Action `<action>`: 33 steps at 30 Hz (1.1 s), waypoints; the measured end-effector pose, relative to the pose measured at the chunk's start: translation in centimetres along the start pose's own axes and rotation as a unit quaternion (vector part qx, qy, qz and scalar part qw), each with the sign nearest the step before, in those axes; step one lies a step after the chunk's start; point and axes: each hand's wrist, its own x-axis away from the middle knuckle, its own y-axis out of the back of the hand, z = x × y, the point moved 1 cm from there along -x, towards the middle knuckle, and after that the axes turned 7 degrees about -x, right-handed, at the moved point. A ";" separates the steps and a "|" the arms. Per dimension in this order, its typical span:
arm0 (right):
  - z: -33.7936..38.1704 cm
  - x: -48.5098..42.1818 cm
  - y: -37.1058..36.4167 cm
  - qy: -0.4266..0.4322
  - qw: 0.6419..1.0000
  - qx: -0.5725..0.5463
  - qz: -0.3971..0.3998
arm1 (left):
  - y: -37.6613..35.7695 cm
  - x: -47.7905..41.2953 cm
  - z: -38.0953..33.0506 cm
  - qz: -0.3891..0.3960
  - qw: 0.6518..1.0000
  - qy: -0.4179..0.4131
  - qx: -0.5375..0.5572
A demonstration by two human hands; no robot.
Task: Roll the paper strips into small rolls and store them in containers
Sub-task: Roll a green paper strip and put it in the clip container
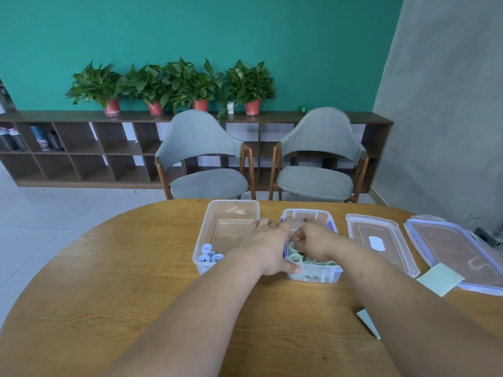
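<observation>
— Wooden worktop (136,281), one, rounded at its far edge. What stands behind it?
— One long dark shelf (76,148) along the teal wall, two grey chairs (206,159) before it, and four plants (174,83) in red pots on its top.
— And on the worktop?
— Two clear containers and two lids. The left container (202,232) and right container (313,278) stand side by side in the middle. A clear lid (381,240) and a blue-edged lid (462,254) lie flat to their right.
— The hands?
— Two. The left hand (268,246) grips the right container, thumb round its near left corner, fingers along its left wall. The right hand (313,239) reaches into that container, fingers curled, pinching a green roll (293,247) at its left side.
— Loose strips?
— Two pale green strips (441,278): one at the blue-edged lid's near left corner, one by the right forearm.
— Rolls stored?
— Three bluish-white rolls (208,254) lie in the left container's near end. More green rolls (313,259) sit in the right one's near end; I cannot count them.
</observation>
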 end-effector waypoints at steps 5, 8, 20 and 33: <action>0.0 0.1 0.1 0.000 1.000 -0.014 -0.007 | -0.1 -0.1 0.1 0.004 1.000 -0.002 -0.005; 0.2 0.6 0.7 0.004 1.000 -0.022 -0.010 | -0.2 -0.2 0.2 0.001 1.000 -0.002 -0.009; 0.4 5.5 3.9 0.015 0.998 -0.004 -0.065 | 0.7 0.9 -2.3 -0.023 0.998 -0.041 -0.044; -3.0 14.2 6.6 -0.017 0.992 0.046 -0.119 | 0.4 4.1 -8.5 -0.036 0.991 -0.112 -0.067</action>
